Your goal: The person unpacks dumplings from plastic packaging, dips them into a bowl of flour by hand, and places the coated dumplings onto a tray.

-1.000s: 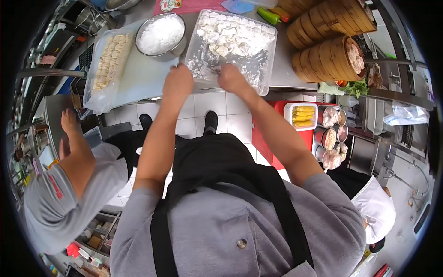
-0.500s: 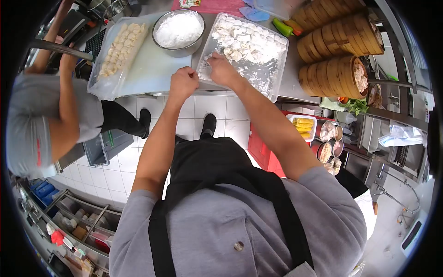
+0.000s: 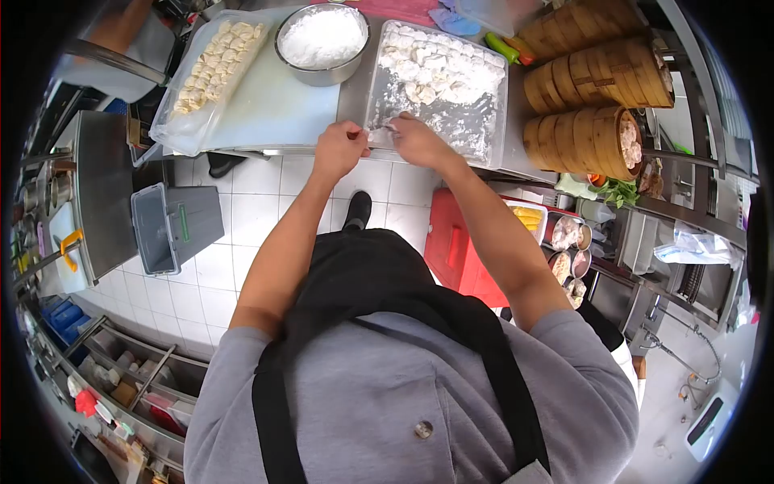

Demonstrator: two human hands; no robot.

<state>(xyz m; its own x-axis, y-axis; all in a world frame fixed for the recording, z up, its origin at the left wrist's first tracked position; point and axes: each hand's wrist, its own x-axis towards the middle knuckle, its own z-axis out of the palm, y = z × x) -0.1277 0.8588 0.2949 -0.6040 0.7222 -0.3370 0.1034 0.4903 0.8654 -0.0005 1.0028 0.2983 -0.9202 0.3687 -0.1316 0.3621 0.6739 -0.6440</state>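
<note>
My left hand (image 3: 342,151) is closed at the counter's front edge, its fingertips pinching one side of a thin whitish piece (image 3: 380,138). My right hand (image 3: 419,143) has its fingers closed at the other side, over the near part of the tray. Whether the piece is dough or film is too small to tell. Floured dumplings (image 3: 439,64) fill the far part of the clear plastic tray (image 3: 501,121), with loose flour nearer me. Beyond my left hand stands a metal bowl (image 3: 326,76) of white flour (image 3: 322,36).
Shaped dumplings (image 3: 216,68) lie in rows in a plastic-lined tray at left, beside a pale cutting board (image 3: 278,113). Stacked bamboo steamers (image 3: 576,141) stand at right. Below them are a red container (image 3: 451,242) and bowls of food (image 3: 567,234). A co-worker (image 3: 133,40) stands far left.
Both hands have come together, with the thin whitish piece now visible between them. My right hand has drawn back from the tray's left side. The co-worker has moved farther away.
</note>
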